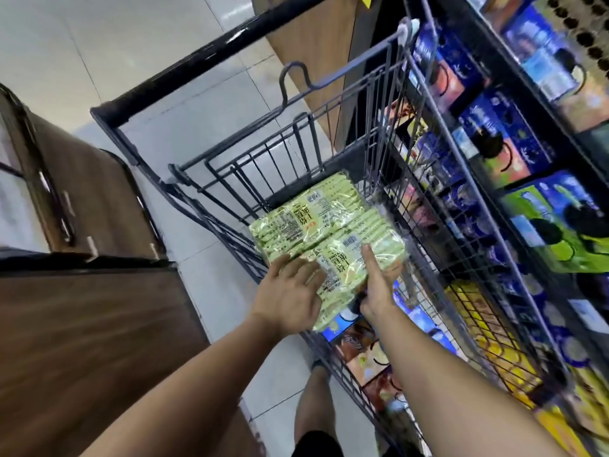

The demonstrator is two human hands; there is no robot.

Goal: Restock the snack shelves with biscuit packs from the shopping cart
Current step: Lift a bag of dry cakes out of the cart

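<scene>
A stack of pale green biscuit packs (329, 232) in clear wrap is held over the grey wire shopping cart (389, 133). My left hand (290, 291) lies flat on the near left top of the stack, fingers spread. My right hand (379, 285) grips the near right edge, its thumb on top and its fingers under the pack. More packs (365, 351) in blue, brown and orange lie in the cart below the stack. The snack shelves (527, 159) at the right hold blue, green and yellow biscuit boxes behind the cart's wire side.
A dark wooden counter (82, 341) stands close at the left, with a brown unit (85, 192) behind it. A strip of grey tiled floor (204, 291) runs between counter and cart. The cart's black handle bar (214, 57) lies at the far end. My legs show below.
</scene>
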